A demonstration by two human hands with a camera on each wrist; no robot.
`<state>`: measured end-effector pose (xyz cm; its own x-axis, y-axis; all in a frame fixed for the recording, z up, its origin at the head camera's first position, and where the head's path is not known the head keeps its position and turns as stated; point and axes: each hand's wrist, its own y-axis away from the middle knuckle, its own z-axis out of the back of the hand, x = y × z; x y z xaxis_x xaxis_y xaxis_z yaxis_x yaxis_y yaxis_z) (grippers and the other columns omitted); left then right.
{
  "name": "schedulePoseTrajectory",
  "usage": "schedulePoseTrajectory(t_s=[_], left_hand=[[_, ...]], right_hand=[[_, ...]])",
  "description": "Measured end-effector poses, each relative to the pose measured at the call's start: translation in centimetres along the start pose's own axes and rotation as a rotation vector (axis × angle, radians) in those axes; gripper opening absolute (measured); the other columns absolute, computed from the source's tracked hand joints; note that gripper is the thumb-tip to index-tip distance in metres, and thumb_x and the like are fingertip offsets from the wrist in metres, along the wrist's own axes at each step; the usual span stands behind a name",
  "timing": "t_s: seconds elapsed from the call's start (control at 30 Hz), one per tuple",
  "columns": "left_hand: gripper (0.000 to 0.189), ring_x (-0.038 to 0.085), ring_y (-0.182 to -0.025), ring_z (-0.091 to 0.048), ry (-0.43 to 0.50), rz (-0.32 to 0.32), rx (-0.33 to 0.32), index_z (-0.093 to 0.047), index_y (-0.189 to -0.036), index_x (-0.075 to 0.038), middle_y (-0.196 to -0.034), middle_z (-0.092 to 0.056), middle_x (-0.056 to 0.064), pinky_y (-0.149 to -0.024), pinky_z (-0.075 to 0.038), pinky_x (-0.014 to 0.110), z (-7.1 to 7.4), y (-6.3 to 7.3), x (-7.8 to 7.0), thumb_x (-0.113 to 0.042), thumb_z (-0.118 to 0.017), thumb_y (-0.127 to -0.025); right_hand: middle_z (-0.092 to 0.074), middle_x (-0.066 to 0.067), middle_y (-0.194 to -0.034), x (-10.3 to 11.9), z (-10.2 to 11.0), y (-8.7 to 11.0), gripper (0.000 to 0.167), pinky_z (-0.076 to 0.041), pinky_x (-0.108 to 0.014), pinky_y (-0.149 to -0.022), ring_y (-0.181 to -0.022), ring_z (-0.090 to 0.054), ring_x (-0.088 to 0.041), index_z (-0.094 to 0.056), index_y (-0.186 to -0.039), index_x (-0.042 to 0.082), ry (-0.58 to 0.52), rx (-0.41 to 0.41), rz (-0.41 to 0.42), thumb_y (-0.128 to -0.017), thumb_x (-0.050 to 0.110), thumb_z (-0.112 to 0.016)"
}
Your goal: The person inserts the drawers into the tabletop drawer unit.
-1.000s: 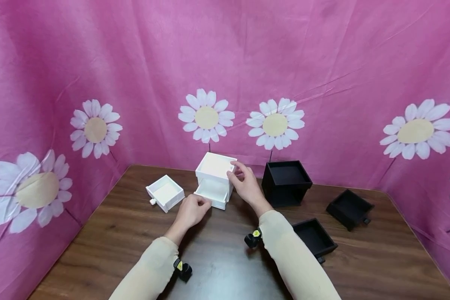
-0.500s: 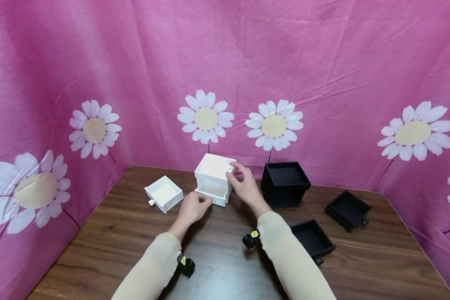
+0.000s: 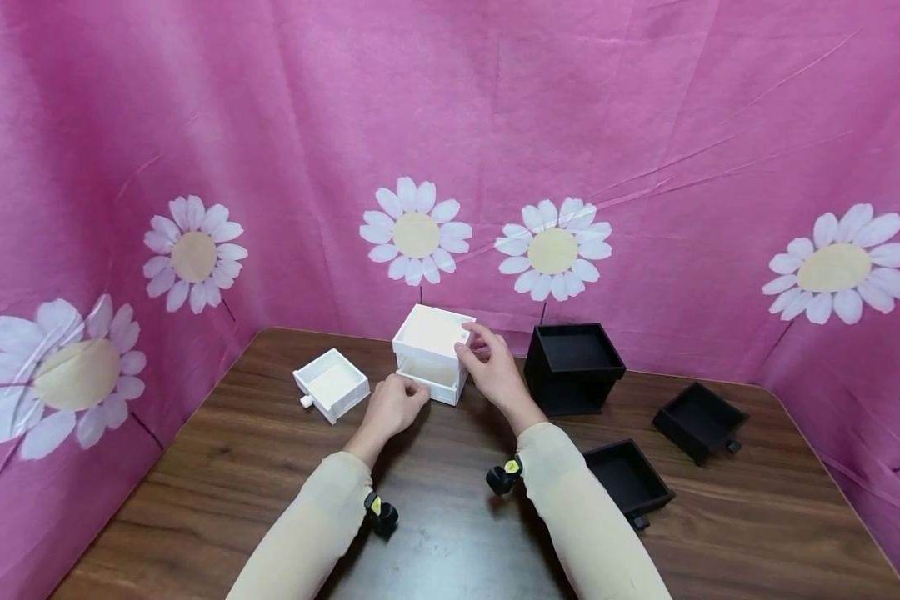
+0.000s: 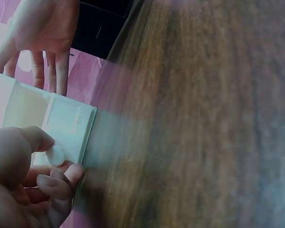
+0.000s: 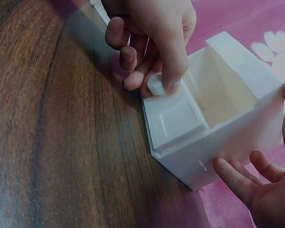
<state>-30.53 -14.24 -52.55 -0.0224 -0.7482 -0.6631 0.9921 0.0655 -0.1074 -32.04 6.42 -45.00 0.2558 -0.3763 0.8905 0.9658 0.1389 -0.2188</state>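
A small white cabinet (image 3: 433, 330) stands at the back of the table, its upper compartment bare of a drawer. Its lower white drawer (image 3: 441, 390) sits almost fully inside. My left hand (image 3: 392, 407) pinches the round white knob (image 5: 156, 84) on that drawer's front between thumb and finger. My right hand (image 3: 497, 377) rests on the cabinet's right side near the top, its fingers mostly straight against the wall in the right wrist view. To the left lies another white drawer (image 3: 332, 386) with a knob, out of the cabinet.
A black cabinet (image 3: 574, 368) with an open front stands right of the white one. Two black drawers, one farther right (image 3: 700, 419) and one nearer (image 3: 630, 477), lie on the wooden table (image 3: 450, 517). A pink flowered curtain (image 3: 315, 125) surrounds the back and sides.
My left hand has pushed the lower white drawer backward, so it sits deeper in the white cabinet. My right hand has stayed at the cabinet's right side.
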Motion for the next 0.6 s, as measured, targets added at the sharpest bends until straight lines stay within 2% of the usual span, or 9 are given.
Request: schedulePoseTrajectory(t_s=[0.13,0.3,0.6], left_hand=[[0.025,0.022,-0.077,-0.063,-0.011,-0.009,0.022,-0.08,-0.069,-0.032,-0.075,-0.073,-0.005,-0.072,-0.051,0.036,0.03,-0.5,-0.09,-0.034,-0.067,-0.09],[0.026,0.024,-0.078,-0.063,-0.02,-0.02,0.004,-0.08,-0.069,-0.032,-0.075,-0.073,-0.005,-0.07,-0.05,0.036,-0.01,-0.78,-0.29,-0.035,-0.067,-0.091],[0.027,0.024,-0.077,-0.064,-0.015,-0.024,0.0,-0.082,-0.071,-0.03,-0.076,-0.075,-0.004,-0.071,-0.051,0.038,0.16,-0.34,-0.27,-0.037,-0.067,-0.092]], right_hand=[[-0.059,-0.024,-0.129,-0.19,0.05,-0.14,0.047,-0.058,-0.053,-0.101,-0.118,-0.066,-0.039,-0.061,-0.15,0.013,0.001,0.001,0.007,-0.107,0.027,-0.068],[-0.059,-0.023,-0.129,-0.06,0.08,-0.17,0.047,-0.058,-0.054,-0.101,-0.119,-0.066,-0.04,-0.061,-0.15,0.014,-0.006,0.001,0.009,-0.106,0.028,-0.07],[-0.06,-0.023,-0.127,-0.16,-0.03,-0.16,0.046,-0.059,-0.052,-0.098,-0.116,-0.067,-0.039,-0.062,-0.149,0.011,0.003,-0.006,0.016,-0.105,0.026,-0.07]])
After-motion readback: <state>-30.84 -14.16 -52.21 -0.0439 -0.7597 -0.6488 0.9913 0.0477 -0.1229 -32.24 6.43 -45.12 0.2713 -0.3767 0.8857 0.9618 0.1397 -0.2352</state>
